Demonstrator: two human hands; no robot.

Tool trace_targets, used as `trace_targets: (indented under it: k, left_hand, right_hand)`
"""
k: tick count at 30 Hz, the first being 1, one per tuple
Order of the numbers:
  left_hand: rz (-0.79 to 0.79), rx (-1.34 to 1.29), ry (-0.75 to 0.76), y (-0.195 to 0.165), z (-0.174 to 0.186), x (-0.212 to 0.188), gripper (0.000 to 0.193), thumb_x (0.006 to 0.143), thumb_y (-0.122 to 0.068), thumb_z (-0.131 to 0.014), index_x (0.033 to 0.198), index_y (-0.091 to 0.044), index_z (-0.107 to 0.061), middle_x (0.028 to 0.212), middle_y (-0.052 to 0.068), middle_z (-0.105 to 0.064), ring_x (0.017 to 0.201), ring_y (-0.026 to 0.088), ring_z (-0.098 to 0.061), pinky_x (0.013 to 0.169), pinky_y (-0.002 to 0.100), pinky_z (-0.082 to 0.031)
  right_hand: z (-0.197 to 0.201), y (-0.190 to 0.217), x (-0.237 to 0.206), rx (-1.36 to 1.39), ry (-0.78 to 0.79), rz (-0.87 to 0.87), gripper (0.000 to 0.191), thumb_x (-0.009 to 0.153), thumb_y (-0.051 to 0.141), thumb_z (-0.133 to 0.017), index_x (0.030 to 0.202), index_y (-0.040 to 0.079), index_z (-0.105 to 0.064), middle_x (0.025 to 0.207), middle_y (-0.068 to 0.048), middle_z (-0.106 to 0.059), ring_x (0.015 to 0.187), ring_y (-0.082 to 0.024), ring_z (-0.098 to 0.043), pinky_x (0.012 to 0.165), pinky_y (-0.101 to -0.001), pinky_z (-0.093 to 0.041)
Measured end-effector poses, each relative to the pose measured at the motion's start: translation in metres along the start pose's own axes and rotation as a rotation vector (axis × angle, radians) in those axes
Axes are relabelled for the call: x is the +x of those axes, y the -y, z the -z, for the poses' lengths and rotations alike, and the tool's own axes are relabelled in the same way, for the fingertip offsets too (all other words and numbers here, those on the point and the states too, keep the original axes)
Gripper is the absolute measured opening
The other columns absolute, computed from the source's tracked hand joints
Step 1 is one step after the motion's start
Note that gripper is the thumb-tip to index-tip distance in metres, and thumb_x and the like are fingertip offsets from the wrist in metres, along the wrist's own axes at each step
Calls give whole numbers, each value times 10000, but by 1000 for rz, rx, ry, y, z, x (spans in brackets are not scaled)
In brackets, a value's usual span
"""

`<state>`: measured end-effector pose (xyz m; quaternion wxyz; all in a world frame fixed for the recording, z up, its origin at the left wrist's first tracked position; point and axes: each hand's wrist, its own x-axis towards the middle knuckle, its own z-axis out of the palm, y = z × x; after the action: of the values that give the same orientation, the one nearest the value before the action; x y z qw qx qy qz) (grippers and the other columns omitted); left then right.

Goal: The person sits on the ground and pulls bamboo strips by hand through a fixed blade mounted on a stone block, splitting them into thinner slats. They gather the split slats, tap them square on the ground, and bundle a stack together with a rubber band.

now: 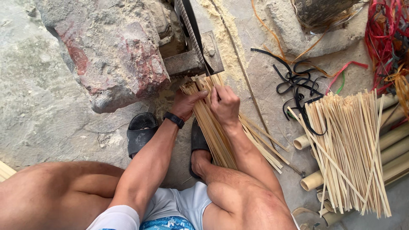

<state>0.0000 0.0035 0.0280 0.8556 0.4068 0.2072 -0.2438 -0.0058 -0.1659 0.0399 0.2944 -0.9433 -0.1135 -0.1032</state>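
Seated low on the concrete floor (pixel 47 110), a person gripped a bundle of bamboo strips (pixel 213 127) with both hands, left hand (pixel 185 103) and right hand (pixel 225 103) closed around it, steadying its ends against a metal blade fixture (pixel 194 55) set beside a stone block (pixel 115 51); cut strips (pixel 349 149) lay stacked at the right.

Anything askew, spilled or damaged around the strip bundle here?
Yes. Pale sawdust is spilled over the ground beside the metal blade fixture. The bundle of bamboo strips, held by the left hand and right hand, fans out unevenly at its near end, and loose black straps lie tangled nearby.
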Motion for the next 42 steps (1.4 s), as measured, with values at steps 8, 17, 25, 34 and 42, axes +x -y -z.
trace_targets:
  k: [8, 17, 25, 34, 42]
  left_hand:
    - [21, 32, -84, -2, 0, -3, 447, 781, -148, -871, 1144, 16, -667, 1099, 167, -761, 1022, 258, -765, 885, 391, -674]
    - [-31, -58, 78, 3, 3, 2, 402, 874, -143, -843, 1197, 39, -687, 1082, 166, -747, 982, 248, -741, 872, 391, -650]
    - [-23, -21, -37, -2, 1, 2, 379, 822, -118, -827, 1150, 11, -691, 1103, 138, -756, 961, 221, -765, 842, 366, -676]
    - [-57, -40, -49, 2, 0, 3, 293, 869, -65, -822, 1118, 17, -692, 1010, 144, -742, 840, 221, -744, 745, 373, -660]
    - [-73, -35, 93, -1, -6, 2, 330, 854, -38, -781, 1167, -5, -681, 1047, 120, -770, 949, 203, -760, 802, 337, -665]
  right_hand:
    - [30, 0, -7, -72, 21, 56, 107, 968, 57, -692, 1041, 1, -749, 843, -117, -726, 681, -186, -685, 560, -301, -577]
    - [34, 6, -45, 243, 26, -69, 121, 999, 117, -694, 1069, 51, -768, 885, -87, -735, 715, -146, -686, 598, -288, -555]
    - [3, 2, 7, -82, 54, -52, 118, 1026, 107, -676, 1027, 28, -763, 691, -51, -657, 457, -101, -542, 338, -247, -423]
    - [43, 17, 3, -147, 95, -15, 153, 1040, 161, -633, 1000, 56, -737, 807, -51, -661, 621, -158, -602, 537, -334, -523]
    - [28, -5, -43, 47, 133, -114, 140, 1037, 89, -634, 1027, 21, -756, 700, -65, -672, 503, -126, -574, 409, -265, -465]
